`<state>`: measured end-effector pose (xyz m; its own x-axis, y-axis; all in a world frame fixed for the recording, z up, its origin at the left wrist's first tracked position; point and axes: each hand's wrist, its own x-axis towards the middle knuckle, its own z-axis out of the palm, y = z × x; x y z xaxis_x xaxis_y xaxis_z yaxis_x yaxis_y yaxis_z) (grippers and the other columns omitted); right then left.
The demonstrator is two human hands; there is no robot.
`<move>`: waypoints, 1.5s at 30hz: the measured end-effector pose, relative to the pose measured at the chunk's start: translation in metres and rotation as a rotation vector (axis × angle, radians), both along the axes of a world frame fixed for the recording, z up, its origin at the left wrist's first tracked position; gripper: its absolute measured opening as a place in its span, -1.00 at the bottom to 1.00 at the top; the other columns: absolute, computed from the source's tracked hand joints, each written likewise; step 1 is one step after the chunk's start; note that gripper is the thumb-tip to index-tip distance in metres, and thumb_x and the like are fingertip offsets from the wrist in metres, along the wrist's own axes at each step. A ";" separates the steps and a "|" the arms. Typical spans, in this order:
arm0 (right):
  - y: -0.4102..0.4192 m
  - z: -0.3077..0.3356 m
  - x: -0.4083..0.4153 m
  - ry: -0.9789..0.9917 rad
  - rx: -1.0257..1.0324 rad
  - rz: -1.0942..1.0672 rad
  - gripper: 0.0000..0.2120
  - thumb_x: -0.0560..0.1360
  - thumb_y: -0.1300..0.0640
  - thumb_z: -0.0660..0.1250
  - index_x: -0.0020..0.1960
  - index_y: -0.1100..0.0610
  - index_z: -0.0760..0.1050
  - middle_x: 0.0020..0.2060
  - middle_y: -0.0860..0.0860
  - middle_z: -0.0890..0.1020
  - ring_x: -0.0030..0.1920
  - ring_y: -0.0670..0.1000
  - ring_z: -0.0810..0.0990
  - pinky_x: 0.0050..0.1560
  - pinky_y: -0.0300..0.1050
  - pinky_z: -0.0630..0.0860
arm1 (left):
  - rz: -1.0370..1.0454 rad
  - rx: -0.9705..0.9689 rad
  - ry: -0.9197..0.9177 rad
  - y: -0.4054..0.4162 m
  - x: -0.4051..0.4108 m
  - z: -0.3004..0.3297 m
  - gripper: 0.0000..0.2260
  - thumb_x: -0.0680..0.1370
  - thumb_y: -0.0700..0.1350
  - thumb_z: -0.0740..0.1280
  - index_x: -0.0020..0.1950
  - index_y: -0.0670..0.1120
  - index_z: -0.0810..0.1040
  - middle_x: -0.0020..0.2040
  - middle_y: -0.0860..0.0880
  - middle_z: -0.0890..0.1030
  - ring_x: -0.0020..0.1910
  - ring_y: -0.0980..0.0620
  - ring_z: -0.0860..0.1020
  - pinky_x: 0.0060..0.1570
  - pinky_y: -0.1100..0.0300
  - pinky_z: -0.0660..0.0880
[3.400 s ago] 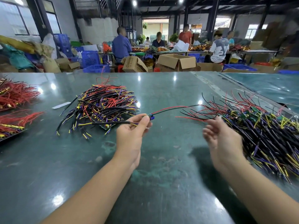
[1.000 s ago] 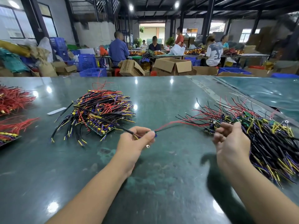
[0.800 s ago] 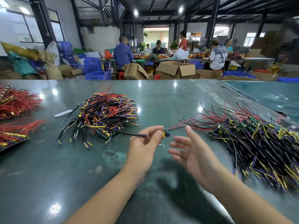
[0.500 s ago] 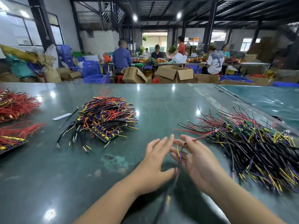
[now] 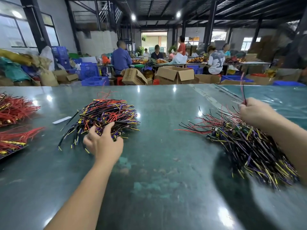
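Bundles of red wire [image 5: 15, 108]: at 9 o'clock on the worktop [image 5: 166, 163], two fans of thin red strands with gold-banded ends, well apart from the work in hand.
White strip [image 5: 61, 120]: flat and papery, just beside the left pile at its 9 o'clock.
Left pile [image 5: 108, 113]: at 11 o'clock, a springy mound of black, red, yellow and purple insulated leads lying roughly parallel.
Left hand [image 5: 103, 143]: fingers curled into the pile's near edge at 6 o'clock, gripping a clump of leads with the thumb laid over them. Squaring the stack likely goes best with a gentle squeeze, so the slick strands don't splay.
Worktop surface: glossy green sheet, scuffed pale in the middle, probably slippery under wire.
Right pile [image 5: 249, 150]: at 3 o'clock, a looser tangle of the same leads with small green parts among them.
Right hand [image 5: 255, 112]: over that pile's 12 o'clock edge, fingertips pinching a wire pair [image 5: 243, 92], red and black, which stands upward.
Pull: probably best drawn slowly along its own length, so neighbouring strands don't snag and drag out.
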<state>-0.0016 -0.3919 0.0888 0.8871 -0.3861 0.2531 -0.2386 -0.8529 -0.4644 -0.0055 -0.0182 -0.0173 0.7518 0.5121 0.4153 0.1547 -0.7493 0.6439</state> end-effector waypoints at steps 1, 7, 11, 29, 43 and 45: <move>-0.004 -0.004 0.005 0.090 -0.116 -0.033 -0.65 0.63 0.07 0.07 0.25 0.31 0.35 0.18 0.32 0.50 0.13 0.27 0.49 0.02 0.05 0.41 | 0.036 -0.022 0.017 0.004 0.002 -0.001 -0.56 0.48 -0.08 0.34 0.36 0.13 0.45 0.49 -0.22 0.12 0.38 -0.26 0.10 0.41 0.04 0.05; 0.032 -0.026 -0.009 -0.165 -0.373 -0.007 -0.57 0.53 -0.04 0.22 0.30 0.18 0.37 0.27 0.21 0.42 0.23 0.25 0.41 0.16 0.09 0.40 | 0.015 -0.014 0.292 0.026 0.021 -0.012 -0.45 0.56 0.06 0.22 0.53 0.07 0.15 0.42 -0.25 0.31 0.37 -0.26 0.24 0.36 0.03 0.16; 0.112 -0.066 -0.037 -0.321 -0.057 0.369 -0.75 0.48 0.12 0.28 0.15 0.10 0.52 0.13 0.05 0.51 0.14 0.09 0.49 0.09 -0.04 0.42 | 0.009 0.093 0.322 0.032 0.029 -0.020 -0.46 0.56 0.12 0.20 0.51 0.02 0.20 0.35 -0.22 0.44 0.34 -0.24 0.34 0.32 0.06 0.20; 0.156 -0.122 -0.045 -0.219 0.423 0.622 -0.73 0.45 0.32 0.21 -0.14 -0.03 0.53 -0.12 -0.19 0.50 -0.13 -0.27 0.48 -0.14 -0.46 0.31 | -0.335 -1.279 -0.198 0.005 0.031 -0.003 -0.81 0.53 -0.45 0.23 0.00 -0.18 0.46 -0.17 -0.08 0.55 -0.22 0.09 0.55 -0.16 0.21 0.57; 0.165 -0.101 -0.037 0.067 1.590 0.494 -0.80 0.58 0.04 0.25 -0.03 0.19 0.50 -0.01 0.16 0.63 -0.11 0.02 0.64 -0.08 -0.22 0.59 | -0.802 -1.544 -0.075 -0.074 -0.027 0.011 -0.76 0.52 -0.50 0.11 0.00 -0.27 0.50 -0.22 -0.12 0.67 -0.24 0.09 0.66 -0.18 0.27 0.60; 0.157 -0.100 -0.034 -0.051 1.663 0.490 -0.84 0.58 0.13 0.24 0.04 0.23 0.49 -0.03 0.15 0.65 -0.14 0.00 0.64 -0.12 -0.21 0.58 | -0.935 -1.478 0.022 -0.078 -0.033 0.008 -0.68 0.49 -0.53 0.10 0.09 -0.23 0.47 -0.12 -0.14 0.65 -0.16 0.06 0.65 -0.10 0.24 0.60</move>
<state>-0.0360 -0.2344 -0.0117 0.9965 0.0387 -0.0737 -0.0830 0.5233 -0.8481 -0.0380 -0.0965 -0.0089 0.9878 -0.1537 0.0269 0.0682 0.5802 0.8116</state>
